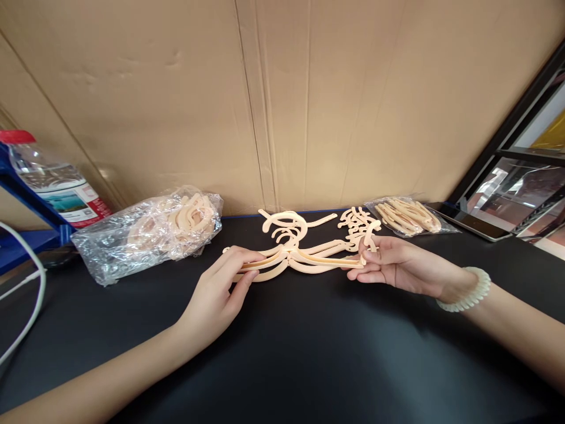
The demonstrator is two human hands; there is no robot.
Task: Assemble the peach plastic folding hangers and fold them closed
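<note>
A pale peach plastic hanger lies across the black table top, its arms spread left and right and its hook pointing away. My left hand pinches the hanger's left arm end between thumb and fingers. My right hand, with a pale bead bracelet at the wrist, grips the right arm end. Loose hook pieces lie just behind the hanger.
A crumpled clear bag of peach parts sits at the left rear. A smaller clear packet of parts lies at the right rear beside a tablet. A water bottle rests on a blue rack. Cardboard walls the back.
</note>
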